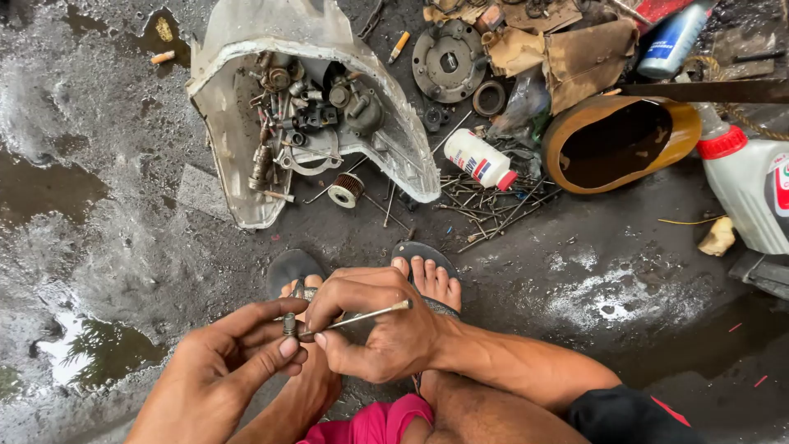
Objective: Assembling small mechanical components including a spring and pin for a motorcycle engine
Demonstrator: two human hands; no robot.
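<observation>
In the head view, both hands are seen low in the frame, left of centre, above two feet in dark sandals on wet, oily ground.

The left hand is closed in a pinch: a small dark metal part is held upright between thumb and fingertips.

The right hand is curled shut around a thin metal rod, gripped near its lower left end. The rod's long axis runs from lower left to upper right at a shallow tilt, with its brighter tip pointing towards the right of the frame. Its lower left end lies just beside the small part, and it cannot be told whether the two touch. The small part lies directly left of the right hand, so the two hands are almost meeting; the left hand is the one that has the part.

In the upper middle, a broken pale plastic cowl is seen lying open, filled with loose engine pieces. To its right a white bottle with a red cap is laid on its side beside scattered thin spokes. An orange-brown pan of dark oil is set at upper right, and a white jug with a red cap at the right edge.
</observation>
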